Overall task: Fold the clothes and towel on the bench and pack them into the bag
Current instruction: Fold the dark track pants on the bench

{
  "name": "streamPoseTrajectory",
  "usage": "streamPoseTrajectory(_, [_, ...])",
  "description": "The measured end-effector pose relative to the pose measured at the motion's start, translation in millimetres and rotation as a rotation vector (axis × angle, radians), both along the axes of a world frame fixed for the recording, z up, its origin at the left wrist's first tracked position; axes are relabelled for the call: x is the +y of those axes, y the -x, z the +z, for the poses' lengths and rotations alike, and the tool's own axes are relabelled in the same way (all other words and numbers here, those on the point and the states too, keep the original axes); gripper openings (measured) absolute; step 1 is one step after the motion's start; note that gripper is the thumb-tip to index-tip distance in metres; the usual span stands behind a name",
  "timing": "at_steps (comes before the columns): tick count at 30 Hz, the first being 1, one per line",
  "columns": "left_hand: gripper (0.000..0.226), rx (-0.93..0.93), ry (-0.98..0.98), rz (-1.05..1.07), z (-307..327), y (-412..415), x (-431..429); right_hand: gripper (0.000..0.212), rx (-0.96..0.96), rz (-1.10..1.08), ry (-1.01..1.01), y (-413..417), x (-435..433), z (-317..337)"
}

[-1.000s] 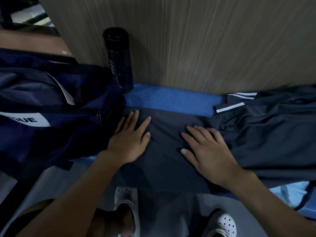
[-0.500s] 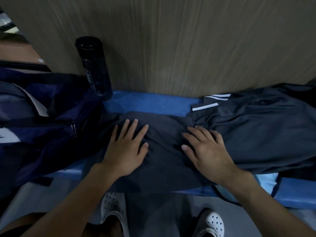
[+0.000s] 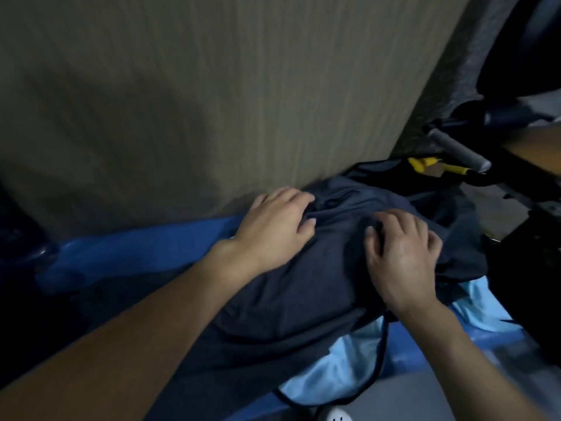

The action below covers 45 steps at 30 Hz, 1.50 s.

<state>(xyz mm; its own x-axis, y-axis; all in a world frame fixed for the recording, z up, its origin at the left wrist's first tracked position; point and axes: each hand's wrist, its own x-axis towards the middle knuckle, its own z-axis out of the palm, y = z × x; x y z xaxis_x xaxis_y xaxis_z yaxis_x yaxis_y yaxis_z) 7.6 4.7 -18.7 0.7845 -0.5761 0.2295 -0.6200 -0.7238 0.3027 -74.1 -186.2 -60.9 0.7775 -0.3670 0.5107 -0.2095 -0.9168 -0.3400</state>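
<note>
A dark grey garment (image 3: 303, 287) lies bunched across the blue bench (image 3: 145, 253), against the wooden wall. My left hand (image 3: 273, 229) rests on its far left part with the fingers curled into the cloth. My right hand (image 3: 403, 253) lies on the garment's right part, fingers bent and pinching a fold. A light blue towel (image 3: 343, 375) with a dark edge sticks out from under the garment at the bench's front edge. The bag shows only as a dark shape (image 3: 18, 238) at the far left.
A wooden wall panel (image 3: 212, 86) rises straight behind the bench. At the right stand dark equipment, a grey padded bar (image 3: 458, 150) and a yellow part (image 3: 425, 165). A white shoe (image 3: 337, 416) shows at the bottom edge, on the grey floor.
The view has swung right, so the bag and bottle have left the frame. Both hands moved right along the garment and went from lying flat to curling into the cloth.
</note>
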Motion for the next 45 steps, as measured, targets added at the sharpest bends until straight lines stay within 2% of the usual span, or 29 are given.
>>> streamPoseTrajectory(4, [0.053,0.072,0.043,-0.099,18,-41,-63,0.041,0.036,-0.239,-0.165,1,-44,2])
streamPoseTrajectory(7, [0.062,0.101,-0.055,-0.132,20,-60,-90,0.044,0.142,-0.28,-0.214,2,-62,1])
streamPoseTrajectory(9, [0.061,0.073,-0.14,-0.143,18,-65,-101,0.041,0.148,-0.274,-0.211,2,-68,1])
streamPoseTrajectory(13, [0.043,0.018,-0.167,-0.144,17,-68,-115,0.039,0.244,-0.248,-0.226,6,-76,2])
streamPoseTrajectory(16, [0.022,0.027,-0.182,-0.14,19,-66,-122,0.028,0.29,-0.231,-0.236,10,-81,3])
streamPoseTrajectory(21, [0.01,0.028,-0.127,-0.122,20,-60,-127,0.006,0.144,-0.164,-0.282,18,-84,5])
streamPoseTrajectory(24, [0.01,0.03,-0.09,-0.141,25,-57,-135,0.01,0.061,-0.156,-0.315,27,-87,7])
streamPoseTrajectory(28, [0.01,0.085,-0.044,-0.213,28,-49,-159,0.006,-0.046,-0.281,-0.379,44,-95,16])
streamPoseTrajectory(31, [0.012,0.152,-0.046,-0.264,18,-39,-173,0.009,0.055,-0.351,-0.377,53,-99,15])
streamPoseTrajectory(34, [0.017,0.112,-0.001,-0.269,5,-32,-166,0.016,0.202,-0.385,-0.304,52,-99,6])
streamPoseTrajectory(36, [0.025,0.036,0.111,-0.223,-2,-29,-144,0.022,0.187,-0.352,-0.239,47,-94,3])
streamPoseTrajectory(38, [0.031,0.001,0.224,-0.148,-12,-30,-109,0.025,0.087,-0.234,-0.169,38,-85,3])
streamPoseTrajectory(41, [0.031,0.054,0.315,-0.011,-33,-35,-51,0.026,-0.022,-0.007,-0.079,21,-63,7])
streamPoseTrajectory(45, [0.028,0.159,0.3,0.171,-62,-39,3,0.034,0.004,0.218,0.033,-1,-26,10])
